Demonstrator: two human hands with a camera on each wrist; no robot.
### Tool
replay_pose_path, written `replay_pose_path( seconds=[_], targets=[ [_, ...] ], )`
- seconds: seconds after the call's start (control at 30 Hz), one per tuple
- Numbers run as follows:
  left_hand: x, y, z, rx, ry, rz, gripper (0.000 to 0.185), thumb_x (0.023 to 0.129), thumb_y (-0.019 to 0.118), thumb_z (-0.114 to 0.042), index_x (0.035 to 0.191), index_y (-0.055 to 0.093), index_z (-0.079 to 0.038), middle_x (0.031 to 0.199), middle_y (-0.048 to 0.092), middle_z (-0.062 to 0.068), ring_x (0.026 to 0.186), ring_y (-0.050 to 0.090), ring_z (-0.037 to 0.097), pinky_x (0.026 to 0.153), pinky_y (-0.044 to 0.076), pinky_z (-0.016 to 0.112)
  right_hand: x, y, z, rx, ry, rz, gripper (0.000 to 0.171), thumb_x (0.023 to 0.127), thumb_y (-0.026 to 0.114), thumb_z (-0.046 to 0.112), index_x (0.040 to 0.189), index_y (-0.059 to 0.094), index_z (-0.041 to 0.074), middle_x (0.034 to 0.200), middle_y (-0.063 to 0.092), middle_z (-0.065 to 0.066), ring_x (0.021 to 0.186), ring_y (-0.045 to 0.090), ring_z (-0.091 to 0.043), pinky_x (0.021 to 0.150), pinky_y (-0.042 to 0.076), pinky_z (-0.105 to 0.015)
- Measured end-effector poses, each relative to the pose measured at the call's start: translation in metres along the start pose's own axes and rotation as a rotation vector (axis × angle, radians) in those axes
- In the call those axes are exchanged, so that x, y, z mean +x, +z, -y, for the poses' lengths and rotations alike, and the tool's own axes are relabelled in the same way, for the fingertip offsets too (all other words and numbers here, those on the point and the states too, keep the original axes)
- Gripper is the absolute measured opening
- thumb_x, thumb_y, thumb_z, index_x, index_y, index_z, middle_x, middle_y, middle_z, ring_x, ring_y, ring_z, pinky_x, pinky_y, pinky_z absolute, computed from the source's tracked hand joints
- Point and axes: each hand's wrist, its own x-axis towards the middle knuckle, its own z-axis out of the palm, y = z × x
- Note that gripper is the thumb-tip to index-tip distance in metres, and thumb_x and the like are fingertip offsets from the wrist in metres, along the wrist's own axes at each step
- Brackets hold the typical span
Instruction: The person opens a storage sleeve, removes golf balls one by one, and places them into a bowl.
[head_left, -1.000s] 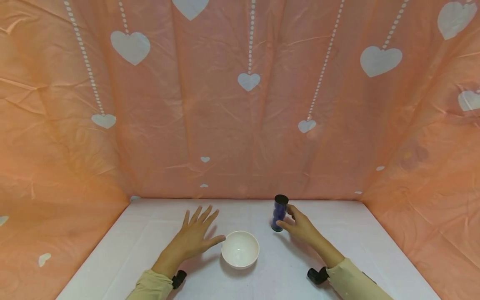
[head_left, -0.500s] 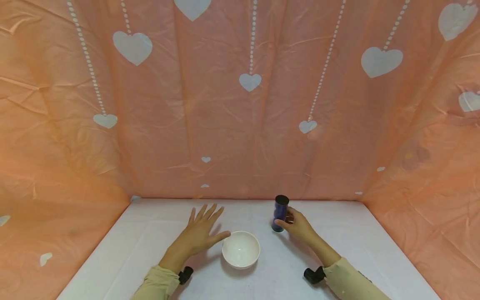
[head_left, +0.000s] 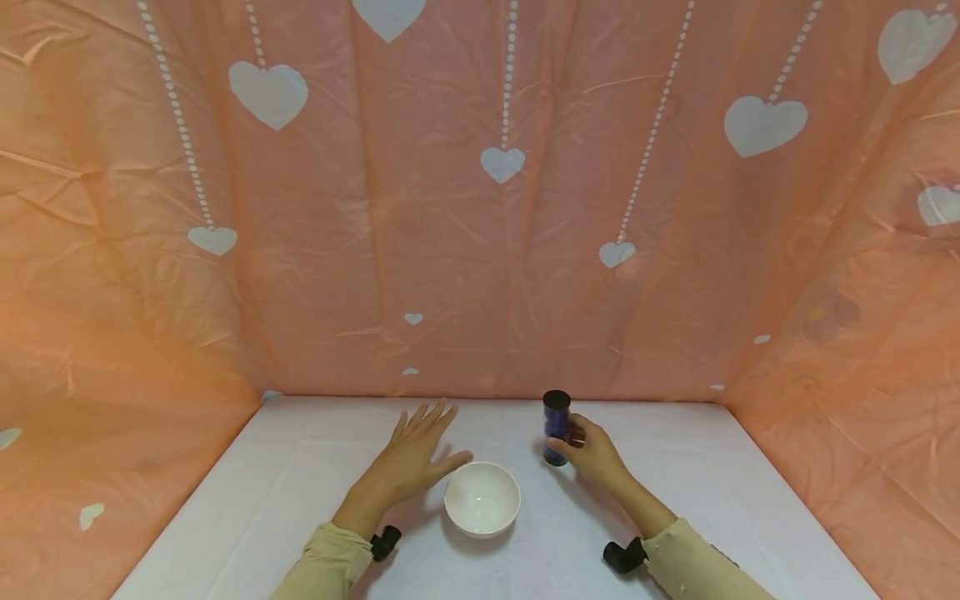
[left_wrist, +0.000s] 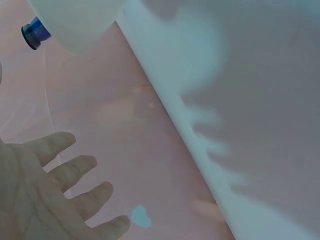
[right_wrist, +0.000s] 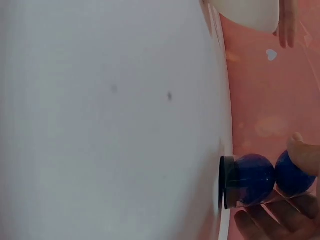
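Observation:
A clear tube (head_left: 557,417) with dark end caps holds blue balls (right_wrist: 252,179) stacked inside. It stands upright toward the back of the table, right of centre. My right hand (head_left: 597,456) grips it from the right side, thumb in front and fingers behind. Left of the tube, a white bowl (head_left: 482,510) sits on the table. My left hand (head_left: 408,461) is held beside the bowl with fingers extended and spread, thumb tip right at the bowl's back left rim. In the left wrist view, the left palm (left_wrist: 30,192) shows with nothing in it.
A white cloth covers the table (head_left: 480,575). Orange sheeting (head_left: 450,275) printed with pale hearts hangs behind and along both sides. Dark wrist cameras (head_left: 625,556) are worn at both cuffs.
My left hand has moved right and slightly back along the bowl. The tube, slightly tilted earlier, now stands straighter, its top shifted a little left, still in my right hand.

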Motion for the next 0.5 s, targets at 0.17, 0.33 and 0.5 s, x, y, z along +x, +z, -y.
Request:
replay_pose_path(
  seconds=[0.17, 0.33, 0.5],
  targets=[
    [0.003, -0.001, -0.003, 0.005, 0.032, -0.021, 0.088, 0.104, 0.057, -0.066, 0.167, 0.036, -0.007, 0.176, 0.026, 0.015, 0.163, 0.019, 0.038, 0.134, 0.009, 0.059, -0.001, 0.002, 0.008, -0.021, -0.011, -0.005, 0.048, 0.096, 0.083, 0.011, 0.135, 0.064, -0.007, 0.124, 0.073, -0.025, 0.114, 0.073, -0.042, 0.097, 0.062, -0.052],
    [0.006, -0.002, -0.007, -0.011, 0.072, -0.051, 0.084, 0.105, 0.062, -0.057, 0.165, 0.039, -0.002, 0.174, 0.031, 0.016, 0.162, 0.026, 0.036, 0.134, 0.017, 0.052, -0.003, 0.004, 0.015, -0.054, -0.026, -0.014, 0.049, 0.093, 0.087, 0.017, 0.134, 0.067, -0.001, 0.121, 0.076, -0.019, 0.111, 0.074, -0.039, 0.098, 0.062, -0.054],
    [0.007, -0.002, -0.011, -0.063, 0.114, -0.064, 0.080, 0.105, 0.067, -0.050, 0.163, 0.042, -0.001, 0.172, 0.035, 0.017, 0.159, 0.032, 0.040, 0.132, 0.025, 0.055, -0.008, 0.005, 0.024, -0.093, -0.040, -0.004, 0.048, 0.090, 0.090, 0.022, 0.132, 0.071, 0.006, 0.116, 0.077, -0.011, 0.107, 0.074, -0.032, 0.096, 0.062, -0.053]
  ],
)
